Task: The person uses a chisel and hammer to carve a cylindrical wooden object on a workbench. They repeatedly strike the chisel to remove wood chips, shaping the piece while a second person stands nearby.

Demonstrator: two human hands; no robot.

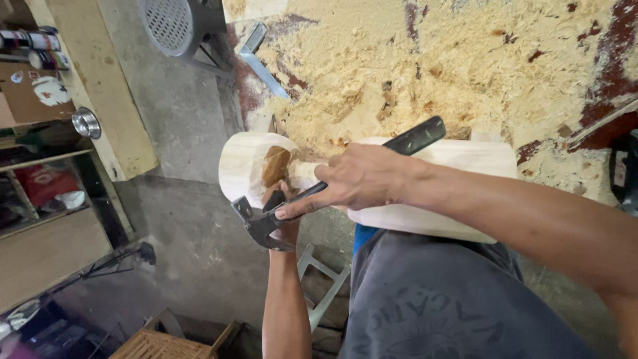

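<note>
- While the head cam looks down, nearest is the person's dark grey printed T-shirt (438,312), filling the bottom centre-right.
- Just left of it, a pale metal stool frame (322,286) stands on the grey concrete floor (193,226), w/ a woven wicker basket (156,344) at the bottom edge.
- Left hand (284,223) comes up from below: fingers curled shut round the lower end of a black-handled metal hand tool (332,189), prob. a spokeshave or rasp; can't tell exactly, its head is half hidden.
- Right hand (362,181) reaches in from the right, fingers closed over the tool's middle, index finger stretched along the shaft toward the left hand.
- Tool lies diagonally, its black upper handle poking out past the right hand's knuckles.
- Tool sits against a pale, rounded, unfinished wooden block (399,186), lying across the near edge of the bench, touching both hands; its left end face shows a brown knot & overhangs the bench edge.
- Beyond it, the red-stained workbench top (598,80) is covered w/ pale wood shavings (425,60).
- Steel try square (262,60) rests near the bench's far-left corner.
- Farther left: grey perforated plastic chair (176,26), light wooden post (100,86), shelves (46,159) w/ spray cans (36,46) & a small shiny metal cup (86,122).
</note>
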